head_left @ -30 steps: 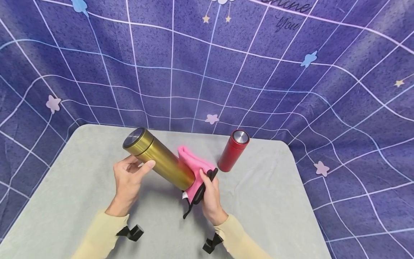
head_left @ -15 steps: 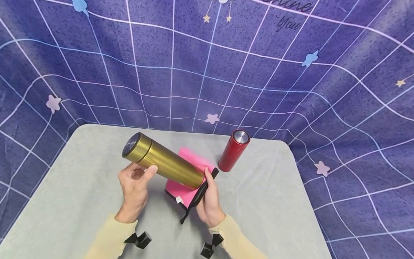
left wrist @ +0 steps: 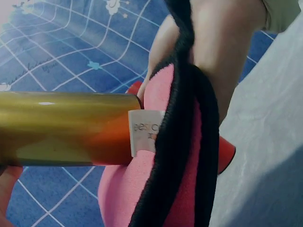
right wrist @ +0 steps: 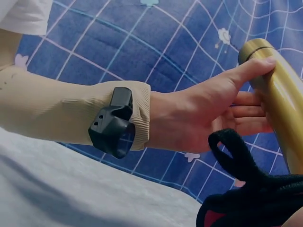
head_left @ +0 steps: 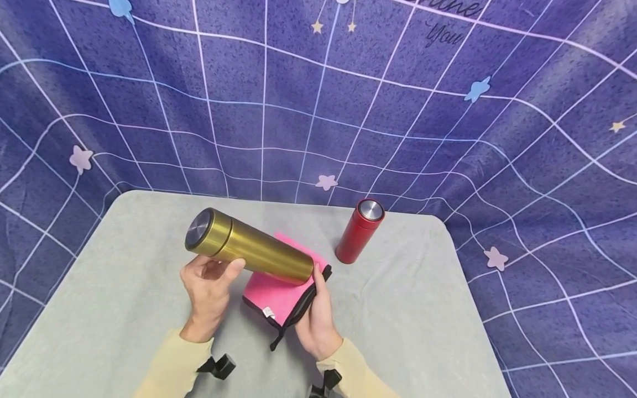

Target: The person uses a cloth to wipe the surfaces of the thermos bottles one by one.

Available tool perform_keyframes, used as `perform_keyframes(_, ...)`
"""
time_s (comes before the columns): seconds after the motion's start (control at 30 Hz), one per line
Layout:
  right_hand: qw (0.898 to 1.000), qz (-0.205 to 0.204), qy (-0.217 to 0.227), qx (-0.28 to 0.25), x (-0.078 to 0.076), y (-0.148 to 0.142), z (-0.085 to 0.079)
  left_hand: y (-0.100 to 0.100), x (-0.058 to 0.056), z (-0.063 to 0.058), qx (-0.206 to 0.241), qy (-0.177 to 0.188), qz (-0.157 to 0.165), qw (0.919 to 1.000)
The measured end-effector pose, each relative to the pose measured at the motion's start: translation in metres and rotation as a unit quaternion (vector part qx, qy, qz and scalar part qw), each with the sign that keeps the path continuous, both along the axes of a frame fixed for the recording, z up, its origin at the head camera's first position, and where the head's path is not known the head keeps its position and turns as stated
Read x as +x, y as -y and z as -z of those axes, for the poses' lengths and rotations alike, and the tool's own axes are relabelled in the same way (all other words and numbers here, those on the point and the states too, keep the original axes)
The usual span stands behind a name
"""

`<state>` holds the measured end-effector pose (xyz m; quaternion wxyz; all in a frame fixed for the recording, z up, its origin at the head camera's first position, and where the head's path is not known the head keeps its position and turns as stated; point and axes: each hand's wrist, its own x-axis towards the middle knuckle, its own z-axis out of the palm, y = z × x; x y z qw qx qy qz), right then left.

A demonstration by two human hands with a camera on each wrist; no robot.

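In the head view my left hand (head_left: 206,296) grips a gold thermos bottle (head_left: 259,246) near its dark-topped lid. The bottle is tilted, lid up to the left, its base low at the right. That base lies against a folded pink cloth (head_left: 269,287) with black edging, a black loop and a white label (left wrist: 144,132). My right hand (head_left: 320,318) holds the cloth by its edge from the right, thumb up beside the bottle's base. The right fingers are mostly behind the cloth. In the right wrist view my left hand (right wrist: 199,113) has thumb and fingers round the bottle (right wrist: 289,104).
A red thermos bottle (head_left: 359,232) with a silver lid stands upright on the grey-covered table (head_left: 423,320), right of the cloth. Purple-blue curtain (head_left: 298,110) with a grid and stars hangs behind and on both sides. Black wrist cameras (head_left: 218,366) sit below the hands.
The gold bottle has tipped closer to level, its base shifting right towards the right thumb. The cloth has spread left below the bottle, and the right hand has moved slightly left.
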<state>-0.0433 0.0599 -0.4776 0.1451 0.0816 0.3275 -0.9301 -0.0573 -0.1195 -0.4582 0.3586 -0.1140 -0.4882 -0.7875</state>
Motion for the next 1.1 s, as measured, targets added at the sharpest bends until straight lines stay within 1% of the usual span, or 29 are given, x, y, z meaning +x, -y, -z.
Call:
perform_keyframes(0.2,0.999,0.013,0.005,0.029,0.005,0.001,0.001,-0.001,0.001,0.001,-0.012,-0.024,0.004,0.9996)
perform_keyframes(0.37,0.997,0.044,-0.03,0.051,0.009,0.003,0.0,0.0,0.0,0.002,-0.028,-0.053,0.003,0.9982)
perform_keyframes(0.47,0.994,0.065,-0.055,0.07,0.011,0.004,0.0,0.0,-0.001,0.002,-0.038,-0.071,0.007,0.9968)
perform_keyframes(0.57,0.989,0.084,-0.073,0.095,0.012,0.005,0.0,0.0,-0.001,0.002,-0.05,-0.082,0.001,0.9953)
perform_keyframes(0.63,0.984,0.099,-0.084,0.123,0.012,0.005,0.001,-0.001,-0.002,0.002,-0.06,-0.09,-0.011,0.9941)
perform_keyframes(0.7,0.976,0.11,-0.099,0.157,0.012,0.004,0.001,-0.002,-0.002,0.001,-0.081,-0.097,-0.033,0.9915)
perform_keyframes(0.77,0.966,0.119,-0.125,0.193,0.011,0.004,0.002,-0.003,-0.002,-0.002,-0.1,-0.106,-0.052,0.9879)
perform_keyframes(0.87,0.943,0.131,-0.183,0.245,0.007,0.003,0.004,-0.005,-0.001,-0.006,-0.142,-0.113,-0.084,0.9798)
perform_keyframes(0.9,0.935,0.138,-0.195,0.263,0.006,0.002,0.004,-0.005,-0.001,-0.008,-0.153,-0.115,-0.091,0.9773)
perform_keyframes(0.97,0.917,0.149,-0.218,0.299,0.004,0.002,0.005,-0.006,0.001,-0.012,-0.168,-0.119,-0.097,0.9736)
perform_keyframes(1.03,0.904,0.156,-0.222,0.33,0.004,0.001,0.005,-0.006,0.002,-0.014,-0.183,-0.12,-0.105,0.9699)
perform_keyframes(1.1,0.892,0.154,-0.231,0.358,0.003,0.0,0.006,-0.006,0.003,-0.017,-0.187,-0.123,-0.1,0.9694)
